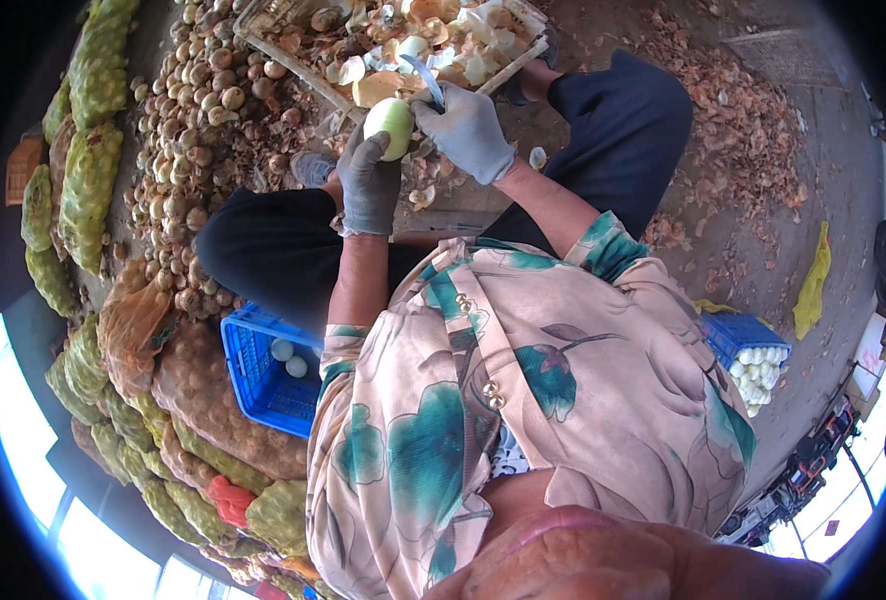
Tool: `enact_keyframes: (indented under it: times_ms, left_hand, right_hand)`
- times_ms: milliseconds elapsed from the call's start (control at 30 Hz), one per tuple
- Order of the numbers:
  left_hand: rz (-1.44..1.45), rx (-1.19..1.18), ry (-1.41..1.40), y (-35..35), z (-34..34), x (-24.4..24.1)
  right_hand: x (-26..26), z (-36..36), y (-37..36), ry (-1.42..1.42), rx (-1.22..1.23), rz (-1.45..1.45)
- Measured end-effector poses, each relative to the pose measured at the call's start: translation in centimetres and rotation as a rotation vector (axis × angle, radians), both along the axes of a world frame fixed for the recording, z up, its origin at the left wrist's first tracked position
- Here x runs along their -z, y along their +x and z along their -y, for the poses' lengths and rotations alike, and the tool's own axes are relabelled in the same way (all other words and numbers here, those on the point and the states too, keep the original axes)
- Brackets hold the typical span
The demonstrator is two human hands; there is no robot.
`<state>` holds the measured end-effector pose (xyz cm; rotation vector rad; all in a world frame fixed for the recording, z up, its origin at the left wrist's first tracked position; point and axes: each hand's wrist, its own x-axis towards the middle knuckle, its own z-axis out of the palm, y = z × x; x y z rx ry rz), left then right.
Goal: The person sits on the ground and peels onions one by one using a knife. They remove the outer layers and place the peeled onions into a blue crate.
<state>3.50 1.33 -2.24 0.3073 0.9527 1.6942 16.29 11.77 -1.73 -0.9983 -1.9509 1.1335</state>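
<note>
A peeled, pale green-white onion (388, 124) rests in my left hand (370, 176), whose gloved thumb lies across its near side. My right hand (467, 131), also in a grey glove, grips a small knife (422, 79); only the blade shows, pointing up and away to the left. The fingers of this hand are close beside the onion's right side; whether they touch it I cannot tell. Just beyond both hands is a light-coloured plastic crate (300, 71) heaped with onion skins (443, 45).
Unpeeled onions (188, 142) form a pile at left, bordered by full mesh sacks (92, 195). A blue crate (263, 401) by my left knee holds a few peeled onions (296, 366). Another blue crate (735, 334) with peeled onions stands at right. Loose skins (743, 135) cover the floor.
</note>
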Motion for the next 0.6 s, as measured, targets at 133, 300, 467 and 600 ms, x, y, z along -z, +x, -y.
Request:
enact_keyframes:
  times_ms: [133, 300, 467, 600]
  left_hand:
    - [-0.045, -0.037, 0.016, -0.3, 0.2, -0.6]
    - [-0.089, -0.032, 0.025, -0.6, 0.3, -0.3]
    - [-0.101, 0.033, 0.077, -0.4, 0.6, -1.9]
    - [-0.253, 0.009, -0.014, -0.8, 1.0, -1.3]
  right_hand:
    - [-1.2, 0.4, 0.5, -0.141, -0.064, -0.041]
    - [-0.5, 0.4, 0.2, -0.040, -0.047, -0.055]
    - [0.4, -1.6, 0.5, -0.059, 0.035, 0.094]
    - [-1.5, -2.8, 1.0, -0.146, -0.113, -0.219]
